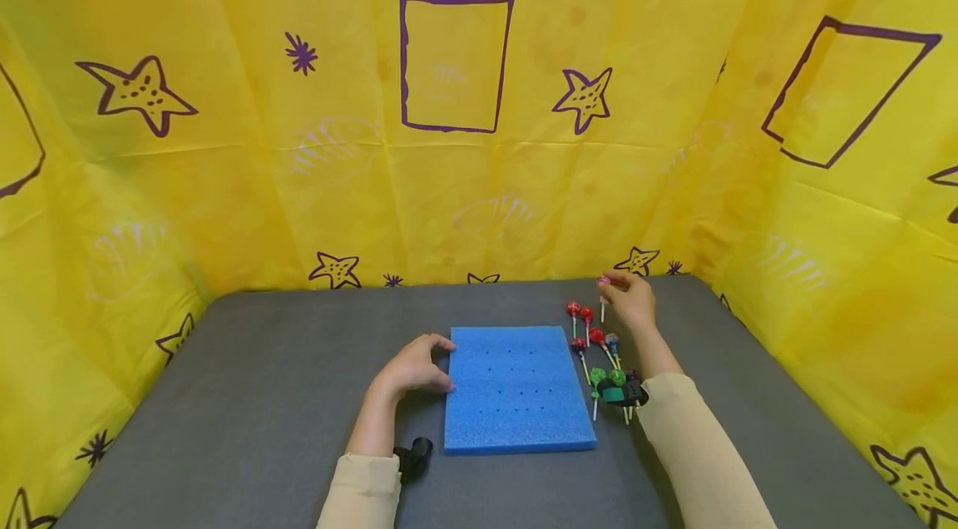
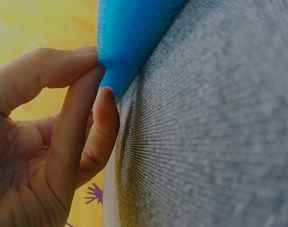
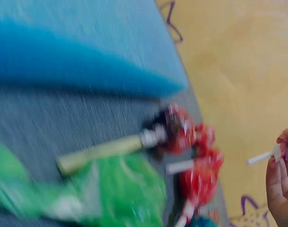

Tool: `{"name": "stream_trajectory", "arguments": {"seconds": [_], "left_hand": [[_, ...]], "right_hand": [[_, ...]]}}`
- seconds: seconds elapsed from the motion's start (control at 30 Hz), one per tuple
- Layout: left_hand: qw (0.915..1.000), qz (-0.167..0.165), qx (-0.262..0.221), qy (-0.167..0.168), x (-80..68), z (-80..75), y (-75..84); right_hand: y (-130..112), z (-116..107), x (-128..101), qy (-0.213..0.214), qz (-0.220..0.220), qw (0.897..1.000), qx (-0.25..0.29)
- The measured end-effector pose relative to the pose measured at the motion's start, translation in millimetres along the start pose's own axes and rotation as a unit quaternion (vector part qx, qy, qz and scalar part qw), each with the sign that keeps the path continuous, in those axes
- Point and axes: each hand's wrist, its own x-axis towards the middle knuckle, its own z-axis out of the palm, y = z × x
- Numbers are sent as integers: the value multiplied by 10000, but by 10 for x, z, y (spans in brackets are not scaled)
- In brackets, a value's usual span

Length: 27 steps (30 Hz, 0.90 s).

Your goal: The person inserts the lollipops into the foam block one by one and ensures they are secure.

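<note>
Table (image 1: 299, 396), with a square of blue foam (image 1: 516, 379) lying flat in front of the person, its upper face dotted with small holes. The left hand (image 1: 412, 364) is at the foam's left edge, thumb and fingers spread apart, fingertips touching the edge and grasping nothing else. The right hand (image 1: 632, 296) is beyond the foam's far right corner, pinching the pink lollipop (image 1: 603, 280) by its head in the fingertips. Governing relation: the foam lies to the left of this lollipop and nearer the person; the right hand alone has hold of the lollipop, with the left well apart across the foam. The lollipop's white stick (image 1: 603, 311) extends bare from the fingers, toward the person's side in the head view; whether its long axis is upright or tilted I cannot tell. The right wrist view shows it against the yellow cloth (image 3: 248, 61), above the table. Loose lollipops (image 1: 596, 336), red, green and others, lie just beside the foam's right edge, sticks mostly toward the person.
</note>
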Motion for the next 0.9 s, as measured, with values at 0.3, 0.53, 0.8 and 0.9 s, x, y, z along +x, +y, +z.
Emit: {"name": "stream_trajectory", "arguments": {"seconds": [0.3,0.53,0.8,0.9], "left_hand": [[9988,36,-486,-101,0,12,-10],[9991,-95,-420,-40,-17,18,39],[9985,-161,-525,-8,-28,13,44],[9986,-191,-501,1,-35,12,53]], "right_hand": [[-300,276,-213,-856,2,9842,1551],[-471,477,-382,-1528,-156,9624,2243],[-507,647,-521,-2164,-330,9339,2828],[-494,702,-546,-2330,-388,9309,2788]]}}
